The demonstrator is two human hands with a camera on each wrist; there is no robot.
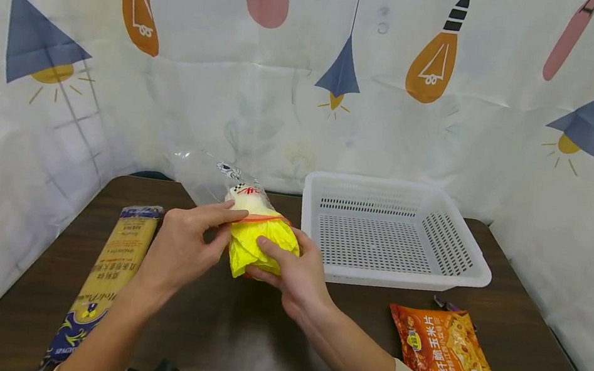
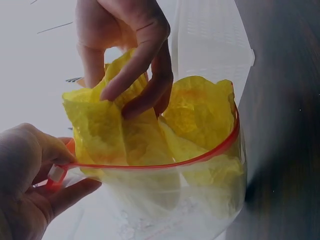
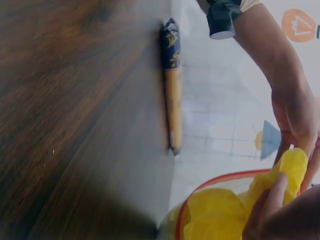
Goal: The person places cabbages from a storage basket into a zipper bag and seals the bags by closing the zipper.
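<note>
in the head view, the left hand (image 1: 187, 236) is working at the mouth of a clear plastic bag with a red rim (image 1: 201, 178), and the right hand (image 1: 297, 268) is holding a crumpled bright yellow wrapping (image 1: 264, 244) at that mouth. both are being held above the dark brown wooden desk (image 1: 251, 350), in front of the white plastic basket with slotted walls (image 1: 392, 279).

the left wrist view is giving the closer evidence: the left hand's fingers are grasping the bag at one end of the red rim, beside a small whitish slider (image 2: 56, 173) that the head view is not resolving. the right hand's fingers are grasping the folds of the yellow wrapping, which is sitting partly inside the bag and projecting above its rim. this view is showing only part of the basket.

the right wrist view is showing the long yellow-and-blue spaghetti packet (image 3: 173, 87) and a black band (image 3: 221, 20) near the left sleeve. the head view is placing that packet on the desk, left of the hands. only the head view is showing the flat orange snack packet (image 1: 445, 349), which is lying on the desk near the basket's right front corner.
</note>
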